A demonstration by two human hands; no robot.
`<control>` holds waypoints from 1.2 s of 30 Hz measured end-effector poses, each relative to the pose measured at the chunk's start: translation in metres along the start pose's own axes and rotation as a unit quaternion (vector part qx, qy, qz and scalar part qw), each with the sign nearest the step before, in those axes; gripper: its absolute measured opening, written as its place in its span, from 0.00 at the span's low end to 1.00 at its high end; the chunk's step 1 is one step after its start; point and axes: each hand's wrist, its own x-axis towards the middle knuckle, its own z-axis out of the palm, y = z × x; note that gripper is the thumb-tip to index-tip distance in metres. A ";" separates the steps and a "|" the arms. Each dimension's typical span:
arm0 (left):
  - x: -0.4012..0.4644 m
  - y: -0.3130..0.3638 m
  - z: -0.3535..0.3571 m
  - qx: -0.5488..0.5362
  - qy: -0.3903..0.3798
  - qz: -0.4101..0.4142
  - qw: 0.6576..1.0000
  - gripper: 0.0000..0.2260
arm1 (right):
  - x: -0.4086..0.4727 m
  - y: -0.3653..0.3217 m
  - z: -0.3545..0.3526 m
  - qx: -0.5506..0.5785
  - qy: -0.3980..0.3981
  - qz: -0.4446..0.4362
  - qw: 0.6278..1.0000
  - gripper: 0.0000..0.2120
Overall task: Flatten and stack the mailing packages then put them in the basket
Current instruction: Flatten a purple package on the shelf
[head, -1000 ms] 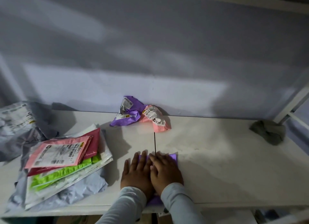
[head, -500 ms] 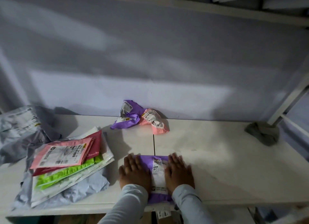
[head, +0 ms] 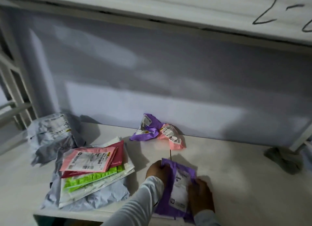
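The purple package point(head: 177, 187) lies at the near edge of the white surface point(head: 228, 175), label side up, slightly lifted at its far left corner. The left hand point(head: 157, 172) pinches that far left corner between thumb and fingers. The right hand point(head: 200, 197) grips the package's right edge, fingers curled over it.

To the left, the stack point(head: 91, 171) of flattened packages rests on the surface: a pink package point(head: 87, 160) on top, then a dark red one, a green one, white ones and a grey one at the bottom. The stack lies near the left hand but apart from it.

A crumpled grey package point(head: 50, 134) sits behind the stack. At the back of the surface, against the wall, a crumpled purple package point(head: 146, 128) touches a crumpled pink package point(head: 172, 136). A grey cloth point(head: 282, 158) lies at the far right.
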 end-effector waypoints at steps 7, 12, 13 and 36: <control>0.002 0.017 -0.075 -0.194 0.057 0.015 0.979 0.14 | -0.007 -0.062 0.030 0.307 -0.058 0.046 0.949 0.07; 0.005 -0.006 -0.159 -0.225 0.113 -0.073 0.965 0.23 | -0.020 -0.131 0.080 0.415 -0.144 0.092 0.893 0.04; 0.007 -0.014 -0.172 -0.245 0.115 -0.069 0.960 0.23 | -0.019 -0.141 0.090 0.405 -0.141 0.066 0.901 0.07; 0.063 -0.083 -0.221 0.413 0.068 0.190 0.888 0.22 | -0.071 -0.215 0.201 -0.388 -0.156 -0.349 0.839 0.29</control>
